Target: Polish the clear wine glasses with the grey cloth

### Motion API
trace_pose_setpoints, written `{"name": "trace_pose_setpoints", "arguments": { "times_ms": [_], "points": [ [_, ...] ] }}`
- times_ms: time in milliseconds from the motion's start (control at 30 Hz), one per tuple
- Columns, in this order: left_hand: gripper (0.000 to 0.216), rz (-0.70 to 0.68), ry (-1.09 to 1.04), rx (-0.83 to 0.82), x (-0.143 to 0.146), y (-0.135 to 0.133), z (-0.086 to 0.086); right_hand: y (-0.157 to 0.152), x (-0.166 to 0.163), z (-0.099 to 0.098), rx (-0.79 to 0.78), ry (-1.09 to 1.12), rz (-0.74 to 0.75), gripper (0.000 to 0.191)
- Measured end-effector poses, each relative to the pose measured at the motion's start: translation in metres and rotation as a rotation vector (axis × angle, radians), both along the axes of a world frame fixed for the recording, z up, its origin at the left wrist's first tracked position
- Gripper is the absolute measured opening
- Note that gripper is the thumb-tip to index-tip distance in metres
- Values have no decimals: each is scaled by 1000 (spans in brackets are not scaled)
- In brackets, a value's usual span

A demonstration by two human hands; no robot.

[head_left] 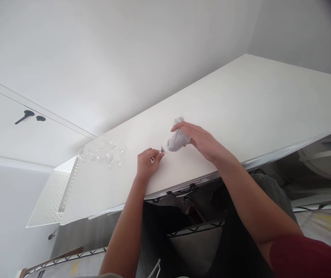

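Over the white table, my right hand (pixel 201 141) holds a small, pale grey-white bundle (pixel 177 140), soft and crumpled like cloth or thin wrapping. Its fingers are bent over the top, and the thumb is mostly hidden. The bundle's narrow end points toward my left hand (pixel 148 163), whose thumb and fingertips are closed in a pinch at that end. A small dark-and-white tip (pixel 162 149) shows beside the pinch; its kind is too small to make out. Part of the bundle is covered by the right fingers.
A heap of clear, rounded, see-through pieces (pixel 103 152) lies at the left of the white tabletop (pixel 249 104). A white perforated panel (pixel 48 193) adjoins the table's left end. A white door with a black handle (pixel 24 116) stands beyond. My legs are below the front edge.
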State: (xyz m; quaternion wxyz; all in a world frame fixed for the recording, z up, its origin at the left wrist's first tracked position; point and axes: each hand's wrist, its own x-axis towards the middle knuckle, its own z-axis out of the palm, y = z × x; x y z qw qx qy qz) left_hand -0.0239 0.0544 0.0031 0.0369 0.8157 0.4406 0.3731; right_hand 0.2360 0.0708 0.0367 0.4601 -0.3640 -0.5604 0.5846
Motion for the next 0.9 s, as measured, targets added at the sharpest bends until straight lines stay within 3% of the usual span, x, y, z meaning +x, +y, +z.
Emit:
{"name": "trace_pose_setpoints", "arguments": {
  "times_ms": [100,267,500,633,700,833,900],
  "points": [
    [28,10,-38,-41,-1,-1,0,-3,-1,6,80,-81,-48,34],
    [30,-17,-77,-134,-2,-5,5,-10,0,11,157,-303,239,45],
    [31,28,-65,-89,-1,-2,3,-7,-2,5,144,-136,-49,39],
    [28,17,-10,-27,0,-2,1,-8,-5,2,117,-293,106,50],
    [28,23,4,-9,1,-2,0,-7,-6,0,97,-257,150,52],
    [29,29,-49,-7,1,-3,2,-5,-5,-2,54,10,31,50],
    [29,30,-61,-9,1,-3,2,-5,-5,-1,56,20,-2,49]
  ]
}}
